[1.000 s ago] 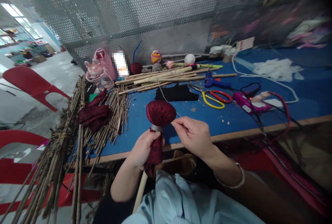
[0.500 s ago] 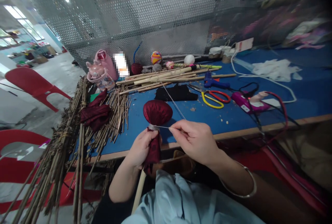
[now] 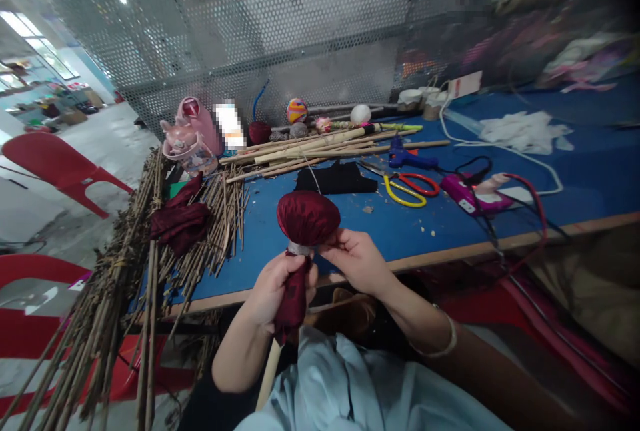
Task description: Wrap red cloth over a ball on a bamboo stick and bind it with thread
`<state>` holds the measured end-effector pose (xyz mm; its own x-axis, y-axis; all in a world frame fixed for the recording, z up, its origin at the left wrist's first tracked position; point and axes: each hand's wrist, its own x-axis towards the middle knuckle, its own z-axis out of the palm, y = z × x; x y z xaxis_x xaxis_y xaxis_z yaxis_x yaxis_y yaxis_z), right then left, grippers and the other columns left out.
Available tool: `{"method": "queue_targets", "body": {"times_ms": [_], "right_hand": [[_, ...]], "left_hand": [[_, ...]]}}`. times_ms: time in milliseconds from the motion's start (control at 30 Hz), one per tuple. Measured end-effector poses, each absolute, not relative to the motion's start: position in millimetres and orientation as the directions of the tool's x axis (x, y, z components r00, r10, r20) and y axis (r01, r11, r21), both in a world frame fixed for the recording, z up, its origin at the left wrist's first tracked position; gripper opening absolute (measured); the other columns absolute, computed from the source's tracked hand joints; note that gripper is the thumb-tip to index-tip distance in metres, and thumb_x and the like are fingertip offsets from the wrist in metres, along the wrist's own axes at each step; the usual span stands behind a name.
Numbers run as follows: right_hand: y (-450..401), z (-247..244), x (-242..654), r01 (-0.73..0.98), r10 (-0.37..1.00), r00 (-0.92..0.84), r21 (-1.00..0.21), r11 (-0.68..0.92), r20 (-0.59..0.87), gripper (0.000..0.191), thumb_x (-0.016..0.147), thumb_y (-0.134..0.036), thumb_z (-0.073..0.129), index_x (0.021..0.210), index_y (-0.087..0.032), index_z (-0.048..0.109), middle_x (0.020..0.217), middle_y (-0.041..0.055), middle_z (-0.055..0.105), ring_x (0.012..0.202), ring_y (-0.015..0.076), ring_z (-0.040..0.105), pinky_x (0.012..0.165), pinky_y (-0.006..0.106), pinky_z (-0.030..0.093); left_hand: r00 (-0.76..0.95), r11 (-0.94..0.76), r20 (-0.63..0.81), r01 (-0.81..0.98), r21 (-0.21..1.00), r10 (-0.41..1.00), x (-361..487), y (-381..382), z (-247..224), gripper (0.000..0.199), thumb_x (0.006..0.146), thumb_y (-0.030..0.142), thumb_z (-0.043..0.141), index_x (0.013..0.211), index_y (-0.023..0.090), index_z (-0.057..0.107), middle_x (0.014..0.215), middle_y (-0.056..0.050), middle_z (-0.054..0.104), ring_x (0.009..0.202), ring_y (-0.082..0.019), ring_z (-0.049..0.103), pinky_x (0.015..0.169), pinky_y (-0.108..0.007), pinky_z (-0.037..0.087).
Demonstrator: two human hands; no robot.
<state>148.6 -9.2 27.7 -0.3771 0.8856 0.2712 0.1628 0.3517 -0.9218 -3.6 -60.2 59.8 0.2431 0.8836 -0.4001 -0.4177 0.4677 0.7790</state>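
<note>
My left hand (image 3: 275,288) is closed around the neck of a stick (image 3: 269,374) covered in dark red cloth (image 3: 293,294). On top sits a rounded, cloth-wrapped head (image 3: 307,216), tilted slightly away from me. Pale string (image 3: 299,249) is wound in a band just under the head, above my left thumb. My right hand (image 3: 357,259) is closed in a pinch beside that band, its fingertips partly behind the head. The string between those fingertips is mostly hidden. A slack length of string (image 3: 315,176) runs from the sticks at the back down behind the head.
Black cloth (image 3: 335,178), scissors (image 3: 407,190) and a blue glue gun (image 3: 410,154) lie beyond my hands. Thin sticks (image 3: 310,148) lie behind. Twig bundles (image 3: 217,231) and folded red cloth (image 3: 180,218) are left. A purple power strip (image 3: 475,194) with cords lies right.
My right hand has moved left and in close to the wrapped head, from a spot where it held the string taut. The string at the back has gone slack.
</note>
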Motion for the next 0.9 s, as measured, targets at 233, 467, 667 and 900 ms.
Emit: {"method": "queue_targets", "body": {"times_ms": [233,467,667,900], "right_hand": [[85.4,39.1,158.1,0.201,0.531,-0.831,-0.799,0.566,0.167,0.028,0.064,-0.035,0.063,0.055,-0.009,0.061,0.055,0.0009,0.057,0.061,0.0155,0.053,0.059,0.025,0.041],[100.5,129.9,119.9,0.339,0.293,-0.914,-0.132,0.931,-0.281,0.014,0.066,-0.025,0.065,0.074,-0.015,0.072,0.062,0.0016,0.066,0.06,0.0125,0.054,0.056,0.023,0.032],[22.1,157.1,132.1,0.364,0.353,-0.928,0.081,0.928,0.121,0.013,0.074,-0.013,0.053,0.074,-0.014,0.066,0.066,0.0059,0.065,0.061,0.0158,0.056,0.053,0.025,0.03],[3.6,106.9,155.8,0.344,0.719,-0.528,-0.66,0.668,0.452,0.019,0.079,-0.022,0.051,0.063,-0.015,0.056,0.05,-0.0032,0.049,0.045,0.0066,0.04,0.046,0.02,0.028]], "left_hand": [[0.349,0.478,-0.369,-0.311,0.821,0.861,1.2,-63.4,56.3,0.019,0.069,0.032,0.056,0.074,0.015,0.049,0.053,0.002,0.051,0.039,-0.007,0.041,0.039,-0.019,0.03],[0.341,0.457,-0.391,-0.138,0.879,0.855,26.3,-55.3,38.8,0.008,0.071,0.022,0.053,0.071,0.016,0.048,0.054,0.006,0.046,0.046,-0.005,0.038,0.047,-0.019,0.03],[0.113,0.401,-0.385,-0.238,0.885,0.916,-7.1,-48.9,44.0,0.021,0.073,0.036,0.055,0.071,0.015,0.051,0.056,0.003,0.053,0.044,-0.007,0.043,0.045,-0.02,0.032],[0.091,0.332,-0.323,-0.398,0.855,0.942,-17.2,-55.4,67.5,0.024,0.069,0.035,0.062,0.067,0.015,0.05,0.054,0.004,0.051,0.04,-0.005,0.042,0.042,-0.018,0.032]]}}
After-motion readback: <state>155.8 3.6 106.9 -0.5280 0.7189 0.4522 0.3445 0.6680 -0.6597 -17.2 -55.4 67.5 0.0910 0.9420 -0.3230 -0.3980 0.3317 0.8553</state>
